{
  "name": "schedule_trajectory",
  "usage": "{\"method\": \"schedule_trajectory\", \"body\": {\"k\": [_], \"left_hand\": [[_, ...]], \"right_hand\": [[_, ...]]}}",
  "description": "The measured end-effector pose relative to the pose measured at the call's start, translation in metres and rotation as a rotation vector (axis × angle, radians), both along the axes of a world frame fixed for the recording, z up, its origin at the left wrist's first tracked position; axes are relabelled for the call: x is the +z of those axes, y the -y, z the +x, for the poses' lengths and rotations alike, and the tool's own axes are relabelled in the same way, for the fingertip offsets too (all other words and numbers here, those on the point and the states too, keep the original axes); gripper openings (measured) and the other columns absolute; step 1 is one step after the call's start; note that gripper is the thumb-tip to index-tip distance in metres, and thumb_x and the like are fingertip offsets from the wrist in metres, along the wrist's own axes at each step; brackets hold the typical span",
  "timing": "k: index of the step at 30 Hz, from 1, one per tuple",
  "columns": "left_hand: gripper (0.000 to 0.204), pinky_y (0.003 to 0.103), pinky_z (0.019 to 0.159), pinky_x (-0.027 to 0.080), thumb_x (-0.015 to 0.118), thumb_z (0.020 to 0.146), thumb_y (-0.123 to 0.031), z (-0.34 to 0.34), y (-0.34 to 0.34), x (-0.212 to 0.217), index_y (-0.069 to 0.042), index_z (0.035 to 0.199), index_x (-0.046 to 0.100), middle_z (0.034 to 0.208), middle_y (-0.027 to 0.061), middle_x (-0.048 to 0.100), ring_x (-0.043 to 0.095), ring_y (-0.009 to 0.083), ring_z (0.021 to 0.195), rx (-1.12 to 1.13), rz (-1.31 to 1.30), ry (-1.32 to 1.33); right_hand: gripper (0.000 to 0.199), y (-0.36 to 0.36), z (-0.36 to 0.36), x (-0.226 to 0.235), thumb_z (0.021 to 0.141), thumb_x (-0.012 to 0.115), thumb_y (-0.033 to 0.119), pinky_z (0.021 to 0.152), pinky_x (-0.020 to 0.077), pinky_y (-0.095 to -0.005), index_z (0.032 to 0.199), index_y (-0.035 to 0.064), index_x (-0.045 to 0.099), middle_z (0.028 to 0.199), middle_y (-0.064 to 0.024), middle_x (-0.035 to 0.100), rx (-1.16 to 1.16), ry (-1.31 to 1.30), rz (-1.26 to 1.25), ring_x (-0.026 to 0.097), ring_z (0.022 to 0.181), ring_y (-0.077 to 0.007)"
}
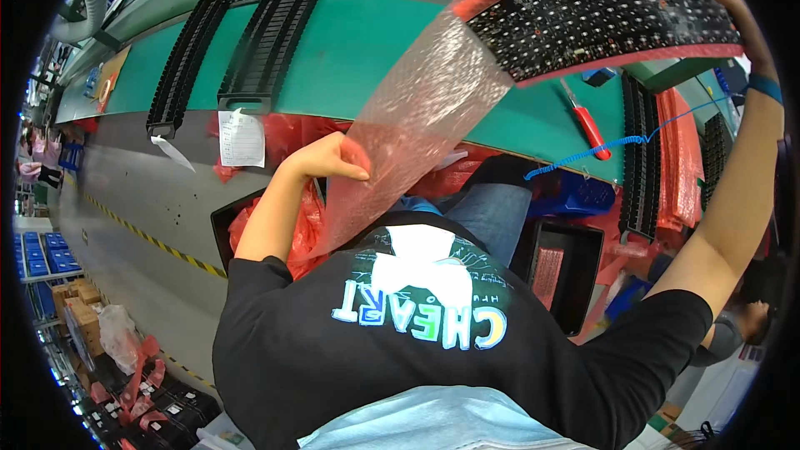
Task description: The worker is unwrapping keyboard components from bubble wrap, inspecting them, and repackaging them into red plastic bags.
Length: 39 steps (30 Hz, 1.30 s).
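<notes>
My right hand (737,17) is raised at the upper right, closed on the end of a long black circuit board (608,12) covered with small components. Pinkish-red bubble wrap runs along the board's long edges, and a clear, crinkled length of the bubble wrap bag (433,83) extends past its left end. Down at that loose end, my left hand (337,158) pinches the film between thumb and fingers. A blue band (765,87) circles my right wrist. The board is held tilted above the green bench (358,46).
Black slotted racks (271,46) stand at the bench's left, another rack (640,150) at the right. A red-handled tool (590,129) lies beside a blue coiled cord (592,154). Red bubble wrap bags (679,167) are stacked at the right. A black bin (575,283) sits below. Another person (746,317) works at the right.
</notes>
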<state>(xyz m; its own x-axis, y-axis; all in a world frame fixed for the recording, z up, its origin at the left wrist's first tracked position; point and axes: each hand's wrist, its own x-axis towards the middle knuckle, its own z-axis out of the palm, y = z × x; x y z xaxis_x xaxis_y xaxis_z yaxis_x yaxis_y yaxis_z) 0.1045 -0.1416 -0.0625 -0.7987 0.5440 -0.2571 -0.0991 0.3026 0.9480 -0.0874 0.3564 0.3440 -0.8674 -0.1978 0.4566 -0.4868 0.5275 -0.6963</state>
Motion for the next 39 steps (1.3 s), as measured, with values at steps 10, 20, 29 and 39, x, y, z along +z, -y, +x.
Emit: {"method": "schedule_trajectory", "body": {"k": [10,20,29,39], "left_hand": [[0.023,0.020,0.066,0.053,0.074,0.080,0.002,0.030,-0.040,0.001,0.001,0.102,0.067,0.087,0.0059,0.072,0.065,0.0118,0.072,0.273,0.312,0.225],[0.039,0.018,0.066,0.055,0.070,0.082,0.010,0.038,-0.057,0.002,0.004,0.119,0.060,0.092,0.0118,0.072,0.069,0.0130,0.078,0.385,0.435,0.304],[0.041,0.018,0.063,0.053,0.072,0.084,0.002,0.039,-0.023,-0.022,0.004,0.123,0.060,0.089,0.0085,0.072,0.068,0.0121,0.075,0.370,0.375,0.283],[0.054,0.027,0.084,0.053,0.064,0.096,-0.035,-0.030,0.013,0.071,-0.003,0.137,0.051,0.122,0.0181,0.066,0.068,0.0247,0.096,0.854,0.531,-0.048]], "right_hand": [[0.030,0.106,0.000,-0.052,0.070,0.075,0.002,0.064,0.0523,-0.0256,0.099,0.0017,0.068,0.086,-0.0094,0.070,-0.251,-0.209,0.856,0.063,0.070,-0.0173],[0.009,0.217,0.113,-0.260,0.081,0.062,0.018,0.045,0.0478,-0.0323,0.086,0.0119,0.057,0.078,-0.0058,0.061,-0.232,-0.813,1.039,0.061,0.060,-0.0217],[0.045,0.235,0.147,-0.358,0.071,0.082,0.035,0.059,0.0492,-0.0338,0.098,0.0089,0.058,0.095,-0.0070,0.054,0.091,-0.252,0.575,0.057,0.082,-0.0246],[0.021,0.134,0.079,-0.377,0.086,0.073,0.019,0.056,0.0407,-0.0293,0.076,0.0059,0.061,0.074,-0.0030,0.056,-0.074,-0.029,-0.121,0.047,0.061,-0.0169]]}}
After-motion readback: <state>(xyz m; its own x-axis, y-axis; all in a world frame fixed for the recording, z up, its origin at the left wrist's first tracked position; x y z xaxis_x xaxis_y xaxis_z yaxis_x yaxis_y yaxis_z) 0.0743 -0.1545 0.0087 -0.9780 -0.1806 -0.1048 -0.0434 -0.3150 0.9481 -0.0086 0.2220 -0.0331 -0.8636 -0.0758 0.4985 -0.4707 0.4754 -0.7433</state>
